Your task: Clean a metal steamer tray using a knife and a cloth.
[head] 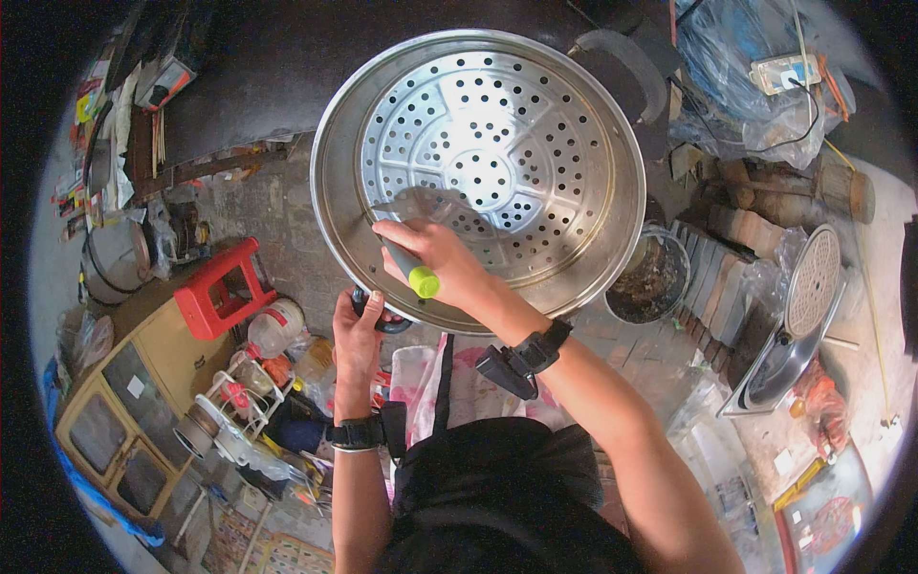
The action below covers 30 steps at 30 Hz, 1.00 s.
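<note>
A round stainless steel steamer pot (343, 154) with a perforated bottom (477, 136) is tipped to face me. My left hand (356, 333) grips its black side handle (391, 326) at the lower left, thumb on top. Over the lower left of the pot's inside, my right hand (437, 262) is closed around the grey handle (403, 257) of a tool with a lime-green end (424, 282). The tool's working end points toward the pot's inner wall and is hard to make out. A shadow lies on the perforated metal beyond that hand.
A dark surface (265, 79) spans the top. At left are a red plastic stool (224, 287) and a yellow cabinet (165, 337). To the right stand a round container (649, 276) with dark contents, stacked slabs (710, 280), a steel sink (778, 366) and a power strip (785, 74).
</note>
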Available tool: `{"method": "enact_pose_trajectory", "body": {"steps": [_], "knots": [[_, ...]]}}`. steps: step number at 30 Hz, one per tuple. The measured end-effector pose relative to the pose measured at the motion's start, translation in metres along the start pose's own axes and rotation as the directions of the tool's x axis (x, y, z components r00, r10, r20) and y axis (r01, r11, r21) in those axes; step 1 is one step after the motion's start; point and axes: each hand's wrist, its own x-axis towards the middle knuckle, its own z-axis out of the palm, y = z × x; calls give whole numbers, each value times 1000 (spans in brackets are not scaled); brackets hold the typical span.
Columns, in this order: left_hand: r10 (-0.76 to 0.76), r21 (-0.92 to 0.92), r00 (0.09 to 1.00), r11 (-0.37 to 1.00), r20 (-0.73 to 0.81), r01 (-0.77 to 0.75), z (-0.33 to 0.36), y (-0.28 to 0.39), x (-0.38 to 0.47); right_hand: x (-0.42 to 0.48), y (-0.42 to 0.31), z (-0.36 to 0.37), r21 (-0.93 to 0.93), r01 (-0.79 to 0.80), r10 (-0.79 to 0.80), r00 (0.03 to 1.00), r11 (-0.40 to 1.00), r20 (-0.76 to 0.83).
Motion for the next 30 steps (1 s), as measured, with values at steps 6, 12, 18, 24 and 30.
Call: {"method": "enact_pose_trajectory", "body": {"steps": [6, 12, 18, 24, 30], "knots": [[-5, -23, 1000, 1000, -5, 5, -2, 0, 0, -15, -7, -2, 20, -34, 33, 999, 999, 28], [-19, -5, 1000, 1000, -19, 19, -2, -1, 0, 3, -2, 3, -9, -14, 14, 1000, 1000, -24], [-13, -24, 1000, 1000, 1, 13, -3, -1, 0, 22, 0, 4, -7, -32, 31, 996, 999, -78], [-9, -39, 1000, 999, 8, 10, -4, -2, 0, 20, 0, 7, -39, 9, -14, 993, 999, -118], [-30, -30, 999, 999, -10, 30, -3, -2, 1, 7, -5, 6, -99, -40, 36, 999, 994, -40]]}}
